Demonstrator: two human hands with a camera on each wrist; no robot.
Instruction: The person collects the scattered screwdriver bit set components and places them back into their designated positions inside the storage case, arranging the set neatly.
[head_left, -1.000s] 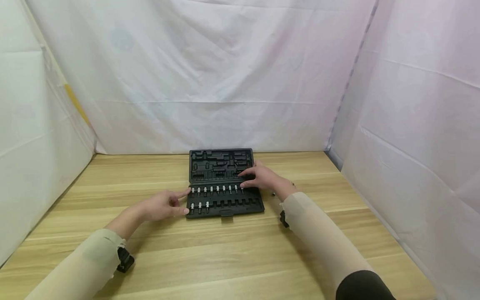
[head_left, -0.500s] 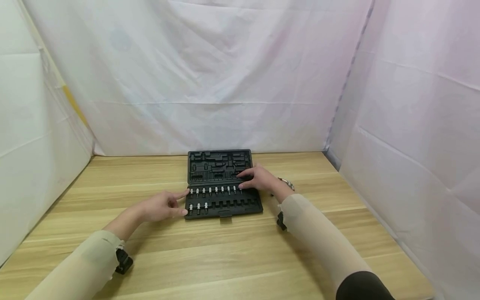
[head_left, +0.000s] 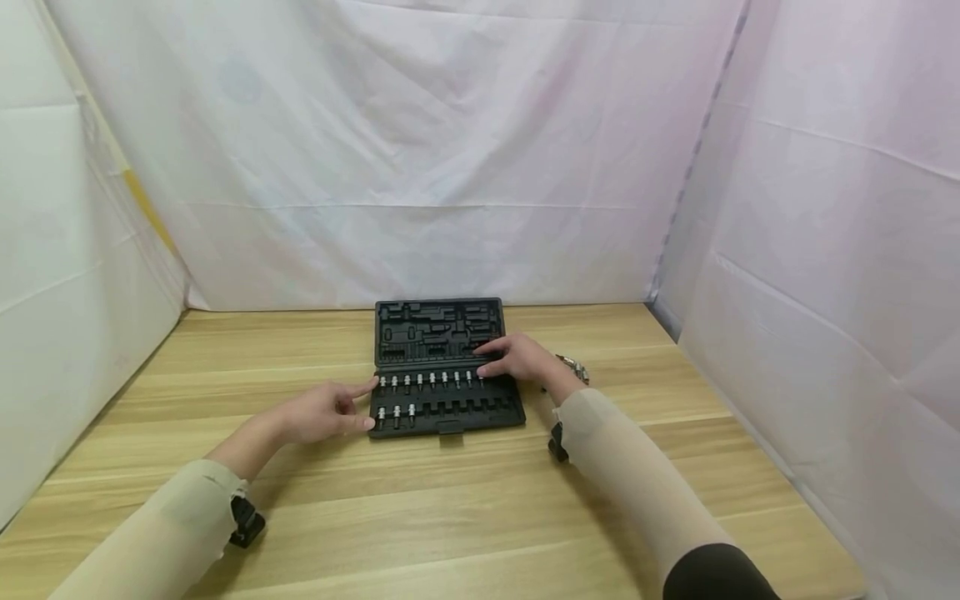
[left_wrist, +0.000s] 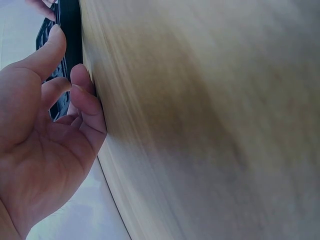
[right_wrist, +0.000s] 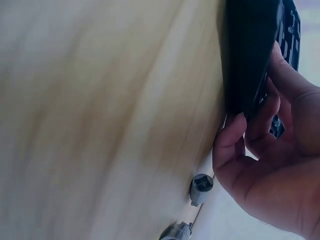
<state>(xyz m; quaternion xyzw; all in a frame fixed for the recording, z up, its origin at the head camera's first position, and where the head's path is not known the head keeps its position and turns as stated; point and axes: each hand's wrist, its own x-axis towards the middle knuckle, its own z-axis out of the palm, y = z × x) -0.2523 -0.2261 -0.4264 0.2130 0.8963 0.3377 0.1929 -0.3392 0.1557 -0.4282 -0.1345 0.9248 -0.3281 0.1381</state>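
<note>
A black plastic socket case (head_left: 420, 430) lies opened on the table, its lid (head_left: 438, 329) folded back. Bit sockets (head_left: 432, 381) with silver tops fill the case's upper row, and three more (head_left: 397, 412) sit at the left of the lower row. My left hand (head_left: 318, 414) touches the case's left edge with straight thumb and forefinger; its other fingers bend loosely in the left wrist view. Over the right end of the upper row, my right hand (head_left: 522, 359) has its thumb at the last bit socket (head_left: 482, 382). Its forefinger reaches over the lid.
Loose bit sockets (head_left: 576, 368) lie right of the case, partly behind my right wrist; one socket (right_wrist: 201, 187) shows its square drive hole in the right wrist view. White sheeting (head_left: 420, 167) rises behind the wooden table (head_left: 420, 517) and at both sides.
The view has shifted slightly, and my right forearm has drifted a little left, uncovering more of the loose sockets. Both hands keep their places at the case.
</note>
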